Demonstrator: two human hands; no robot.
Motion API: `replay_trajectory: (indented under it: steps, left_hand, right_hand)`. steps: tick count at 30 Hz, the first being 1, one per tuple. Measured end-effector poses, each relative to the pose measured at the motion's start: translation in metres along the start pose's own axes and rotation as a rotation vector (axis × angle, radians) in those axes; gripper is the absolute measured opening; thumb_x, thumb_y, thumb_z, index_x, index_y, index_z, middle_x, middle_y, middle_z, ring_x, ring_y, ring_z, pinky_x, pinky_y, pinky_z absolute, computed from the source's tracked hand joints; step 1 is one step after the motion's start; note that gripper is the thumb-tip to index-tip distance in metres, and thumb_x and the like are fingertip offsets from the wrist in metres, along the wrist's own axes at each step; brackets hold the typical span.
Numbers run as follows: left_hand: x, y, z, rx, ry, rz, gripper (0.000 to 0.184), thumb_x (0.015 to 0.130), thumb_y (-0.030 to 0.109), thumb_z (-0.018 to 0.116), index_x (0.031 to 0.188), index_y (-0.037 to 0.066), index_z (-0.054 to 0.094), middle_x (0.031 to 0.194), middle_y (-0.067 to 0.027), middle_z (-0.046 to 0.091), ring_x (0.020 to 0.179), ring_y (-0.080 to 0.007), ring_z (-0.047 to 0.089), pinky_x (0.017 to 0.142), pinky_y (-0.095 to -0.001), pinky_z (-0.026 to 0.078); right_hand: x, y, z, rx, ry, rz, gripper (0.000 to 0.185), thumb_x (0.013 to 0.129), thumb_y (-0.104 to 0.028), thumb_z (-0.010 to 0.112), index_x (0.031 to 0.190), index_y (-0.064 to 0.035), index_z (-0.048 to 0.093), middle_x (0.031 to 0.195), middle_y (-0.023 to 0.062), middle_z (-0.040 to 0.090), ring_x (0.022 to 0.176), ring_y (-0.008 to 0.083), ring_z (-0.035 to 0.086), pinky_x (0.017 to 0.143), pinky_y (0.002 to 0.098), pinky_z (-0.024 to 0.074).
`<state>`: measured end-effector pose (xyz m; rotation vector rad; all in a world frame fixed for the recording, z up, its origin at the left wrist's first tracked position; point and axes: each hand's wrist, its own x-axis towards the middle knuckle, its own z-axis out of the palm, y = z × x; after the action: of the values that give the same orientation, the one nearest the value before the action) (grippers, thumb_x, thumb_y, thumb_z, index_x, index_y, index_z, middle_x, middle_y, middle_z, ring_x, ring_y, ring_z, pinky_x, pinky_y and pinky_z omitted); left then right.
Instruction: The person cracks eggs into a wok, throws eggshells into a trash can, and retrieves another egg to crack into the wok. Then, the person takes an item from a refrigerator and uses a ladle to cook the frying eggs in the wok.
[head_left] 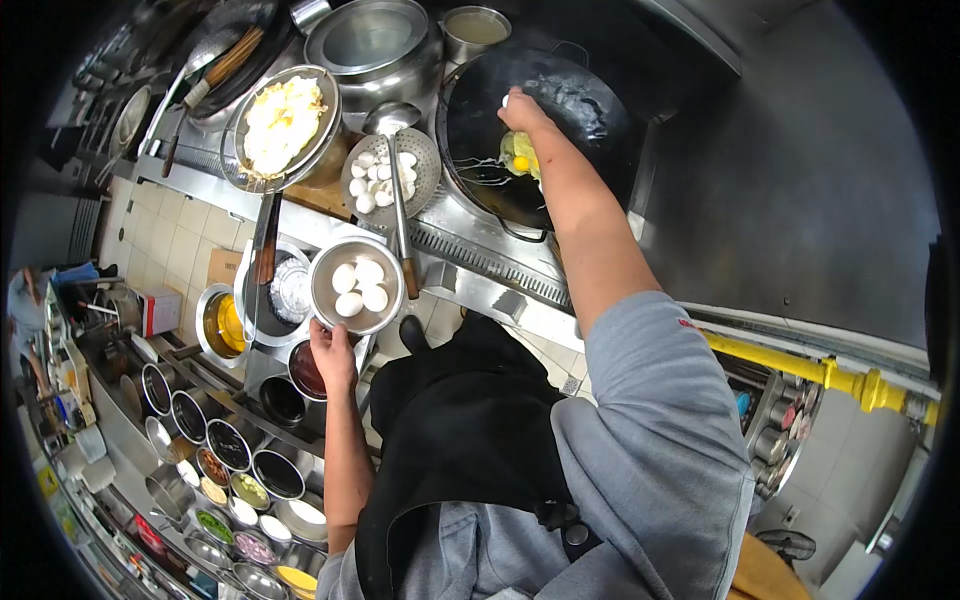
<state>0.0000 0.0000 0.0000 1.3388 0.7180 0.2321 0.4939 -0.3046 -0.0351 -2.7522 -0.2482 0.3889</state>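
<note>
While left hand [335, 358] on bowl [357, 250], right hand [524, 110] with eggshell [505, 101] over wok [478, 95].

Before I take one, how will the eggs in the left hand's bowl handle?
The eggs will probably roll if pushed, being rounded and loose in the bowl. Smooth-looking, they may slip. They're likely fragile too: a bare yolk shows near the right hand.

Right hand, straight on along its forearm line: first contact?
Likely the far inner wall of the wok, ahead of the right hand; the steel pot sits beyond. Hand height over the wok is unclear.
</note>
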Motion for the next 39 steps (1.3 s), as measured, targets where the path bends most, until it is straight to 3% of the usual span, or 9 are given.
replay_trajectory:
  steps: [9,15,19,25,26,31,33,37,39]
  left_hand:
    - [0.008,0.002,0.014,0.000,0.068,0.018,0.023,0.091,0.000,0.052,0.114,-0.003,0.053,0.105,-0.0092,0.064,0.089,-0.0115,0.060,0.081,-0.0256,0.048]
    - [0.010,-0.005,0.008,0.088,0.052,0.034,0.026,0.092,0.003,0.052,0.118,0.000,0.052,0.107,-0.0096,0.065,0.088,-0.0148,0.065,0.077,-0.0281,0.054]
    - [0.015,-0.010,0.010,0.019,0.101,0.124,0.023,0.092,0.002,0.054,0.114,0.001,0.054,0.095,-0.0063,0.065,0.071,-0.0083,0.058,0.060,-0.0230,0.047]
    - [0.016,-0.008,0.002,0.018,0.068,0.097,0.013,0.092,0.002,0.055,0.106,0.003,0.054,0.082,-0.0004,0.060,0.063,-0.0048,0.050,0.055,-0.0217,0.041]
    - [0.018,-0.006,-0.005,0.034,0.042,0.019,0.021,0.090,-0.002,0.052,0.112,-0.003,0.053,0.100,-0.0107,0.065,0.086,-0.0136,0.064,0.078,-0.0282,0.052]
    - [0.024,0.012,-0.002,0.098,0.054,0.070,0.015,0.090,0.002,0.055,0.103,-0.002,0.052,0.084,-0.0073,0.061,0.068,-0.0096,0.057,0.058,-0.0268,0.048]
    - [0.031,0.009,-0.004,0.112,0.068,0.083,0.013,0.088,0.006,0.058,0.096,-0.002,0.051,0.074,-0.0055,0.057,0.060,-0.0083,0.052,0.048,-0.0275,0.040]
    - [0.051,-0.007,-0.013,0.179,0.038,0.111,0.014,0.088,0.006,0.060,0.096,-0.003,0.053,0.083,-0.0073,0.060,0.069,-0.0117,0.054,0.061,-0.0285,0.045]
    - [0.057,-0.004,-0.011,0.090,0.013,0.067,0.015,0.088,0.004,0.060,0.100,-0.004,0.054,0.087,-0.0085,0.062,0.071,-0.0121,0.056,0.063,-0.0282,0.046]
  right_hand:
    - [0.040,0.007,0.010,-0.047,0.011,-0.028,0.054,0.092,-0.027,0.062,0.128,0.0085,0.043,0.116,0.0307,0.064,0.114,0.0427,0.060,0.098,0.0468,0.0488]
    - [0.036,-0.008,-0.002,-0.121,-0.083,0.079,0.056,0.094,-0.037,0.056,0.139,-0.0086,0.040,0.134,0.0241,0.056,0.124,0.0394,0.056,0.102,0.0487,0.0459]
    - [-0.007,-0.056,-0.063,-0.208,0.169,0.039,0.054,0.093,-0.042,0.052,0.134,-0.0105,0.041,0.135,0.0286,0.052,0.121,0.0444,0.056,0.099,0.0512,0.0465]
    - [-0.109,-0.161,-0.091,0.032,0.126,-0.372,0.052,0.086,-0.033,0.060,0.129,-0.0062,0.047,0.129,0.0303,0.052,0.115,0.0444,0.058,0.097,0.0478,0.0484]
    - [-0.115,-0.178,-0.074,0.010,0.025,-0.432,0.053,0.084,-0.032,0.062,0.129,-0.0061,0.048,0.129,0.0308,0.052,0.114,0.0448,0.058,0.097,0.0466,0.0486]
    - [-0.118,-0.236,0.040,-0.109,-0.258,-0.516,0.064,0.083,-0.023,0.064,0.139,-0.0012,0.042,0.140,0.0368,0.042,0.126,0.0441,0.052,0.105,0.0444,0.0441]
    - [-0.102,-0.236,0.074,-0.162,-0.275,-0.529,0.063,0.083,-0.019,0.063,0.140,-0.0033,0.043,0.138,0.0326,0.047,0.125,0.0419,0.053,0.105,0.0423,0.0446]
    - [-0.130,-0.246,0.057,-0.017,-0.069,-0.460,0.049,0.085,-0.016,0.061,0.132,-0.0074,0.053,0.136,0.0288,0.051,0.123,0.0392,0.055,0.103,0.0410,0.0464]
    - [-0.169,-0.249,0.028,0.138,-0.075,-0.665,0.035,0.085,-0.019,0.063,0.118,-0.0088,0.063,0.122,0.0238,0.062,0.113,0.0379,0.061,0.096,0.0430,0.0504]
